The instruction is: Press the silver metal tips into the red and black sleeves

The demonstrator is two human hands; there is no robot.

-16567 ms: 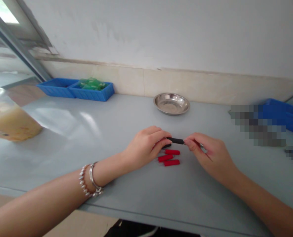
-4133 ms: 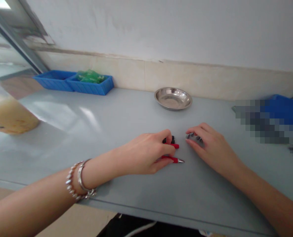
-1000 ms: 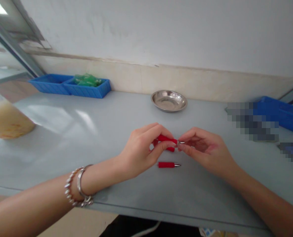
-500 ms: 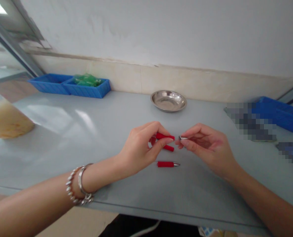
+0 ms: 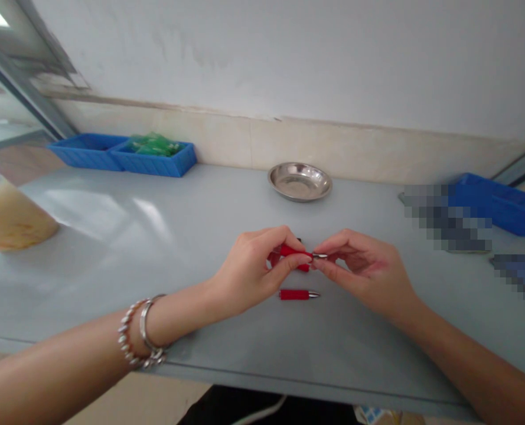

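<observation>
The left hand (image 5: 256,268) is closed in a pinch, thumb and forefinger gripping a short red sleeve (image 5: 294,251) that lies level and points toward the other hand. The right hand (image 5: 364,271) is also closed in a pinch, its fingertips (image 5: 322,264) holding a small silver metal tip (image 5: 319,255) right at the open end of the red sleeve; the two parts meet or nearly meet there, though the view is too soft to tell whether the tip is seated inside. Tucked under the left hand's fingers is a second red piece (image 5: 304,267), partly hidden, and a dark bit just beyond the left forefinger is too small to make out.

On the grey bench (image 5: 156,248), just below the gap between the two hands and touching neither, lies a finished red sleeve with silver tip (image 5: 298,294), its metal end pointing toward the right hand's side. A bracelet pair (image 5: 142,333) sits on the left wrist.

Beyond the hands, against the wall, stands a shallow steel dish (image 5: 300,181). Far off past the left hand are two blue trays (image 5: 120,154), one with green parts (image 5: 151,143). Off beyond the right hand sits another blue tray (image 5: 496,203).
</observation>
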